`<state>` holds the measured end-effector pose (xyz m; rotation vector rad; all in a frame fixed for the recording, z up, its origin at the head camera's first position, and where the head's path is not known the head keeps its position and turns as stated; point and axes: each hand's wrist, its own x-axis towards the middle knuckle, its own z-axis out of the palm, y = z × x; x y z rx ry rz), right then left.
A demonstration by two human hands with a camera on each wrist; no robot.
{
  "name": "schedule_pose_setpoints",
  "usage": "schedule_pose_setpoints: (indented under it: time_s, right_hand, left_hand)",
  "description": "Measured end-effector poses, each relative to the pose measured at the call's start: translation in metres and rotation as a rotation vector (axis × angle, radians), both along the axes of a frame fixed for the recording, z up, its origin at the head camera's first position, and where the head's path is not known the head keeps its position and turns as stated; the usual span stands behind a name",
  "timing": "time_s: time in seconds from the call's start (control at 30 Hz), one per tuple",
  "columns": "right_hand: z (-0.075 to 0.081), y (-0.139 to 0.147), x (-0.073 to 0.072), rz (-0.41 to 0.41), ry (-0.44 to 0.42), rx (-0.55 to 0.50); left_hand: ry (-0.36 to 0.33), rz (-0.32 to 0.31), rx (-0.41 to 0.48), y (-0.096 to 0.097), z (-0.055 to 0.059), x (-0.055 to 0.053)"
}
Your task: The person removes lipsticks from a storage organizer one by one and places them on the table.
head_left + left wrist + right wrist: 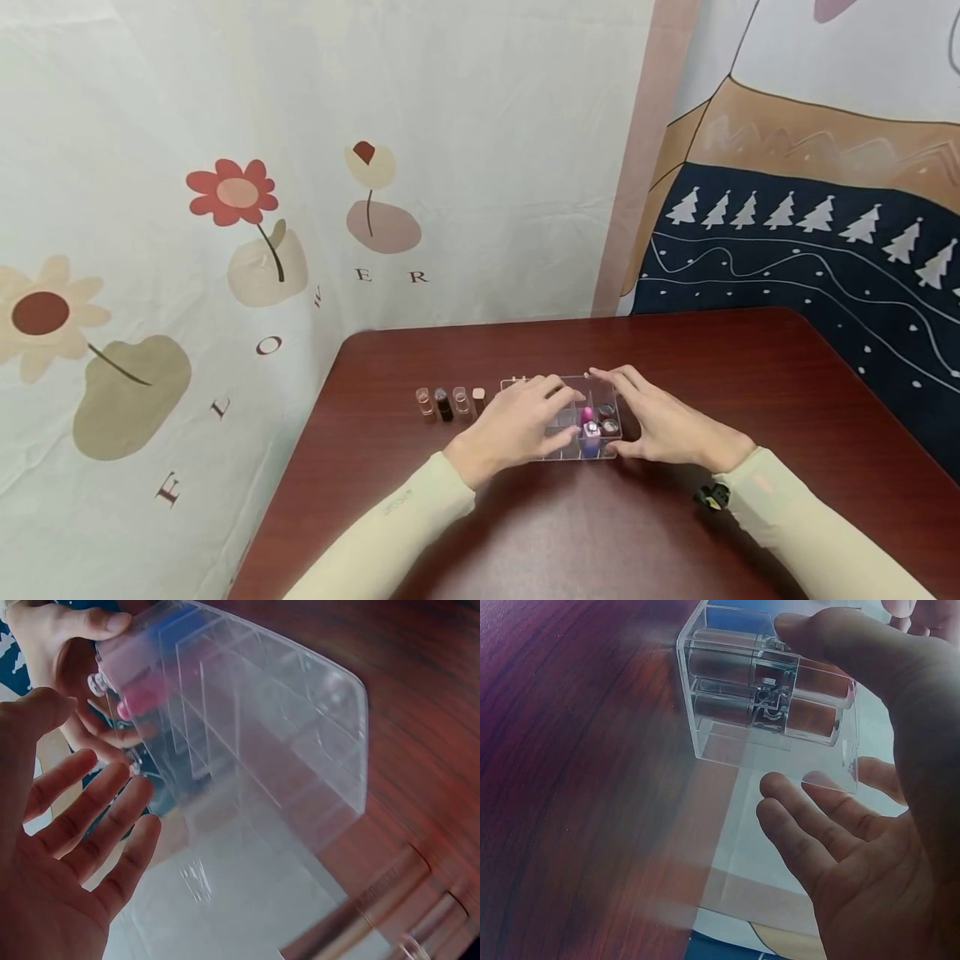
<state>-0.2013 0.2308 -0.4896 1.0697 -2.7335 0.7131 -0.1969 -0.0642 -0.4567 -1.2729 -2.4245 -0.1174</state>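
A clear compartment organizer (558,446) stands on the table between the two hands. My left hand (517,421) hovers over its left part, and in the left wrist view its fingers are spread with nothing between them. My right hand (660,417) spans the organizer's right end, with the thumb at the front corner and the index finger at the back edge. In the right compartments stand a bright pink tube (587,413), a blue item with a pale pink top (591,442) and two round-topped tubes (814,720). The left hand partly hides the other compartments.
Left of the organizer several lipstick tubes stand in a row, among them a black one (444,406), a clear-topped one (425,403) and one with a pale square top (479,400). A printed cloth (487,208) hangs behind the dark red table (540,533).
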Motion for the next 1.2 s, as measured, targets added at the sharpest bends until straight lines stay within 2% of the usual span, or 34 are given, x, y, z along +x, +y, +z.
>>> schedule_pose_setpoints:
  time_s: [0.3,0.6,0.77,0.97,1.2]
  right_hand:
    - [0.001,-0.001,0.000,-0.006,-0.018,0.018]
    - [0.002,-0.001,0.002,-0.013,-0.027,0.005]
    - [0.001,-0.001,0.002,-0.024,-0.051,0.011]
    - [0.000,-0.002,0.001,-0.019,-0.040,0.010]
    - [-0.001,-0.002,0.000,-0.014,-0.038,0.003]
  left_hand:
    - [0.026,0.003,-0.014,0.016,-0.006,0.005]
    - [0.038,0.012,-0.034,0.025,-0.011,0.009]
    - [0.027,0.021,-0.044,0.027,-0.014,0.010]
    - [-0.014,0.047,-0.078,0.028,-0.017,0.010]
    - [-0.016,0.051,-0.075,0.029,-0.020,0.009]
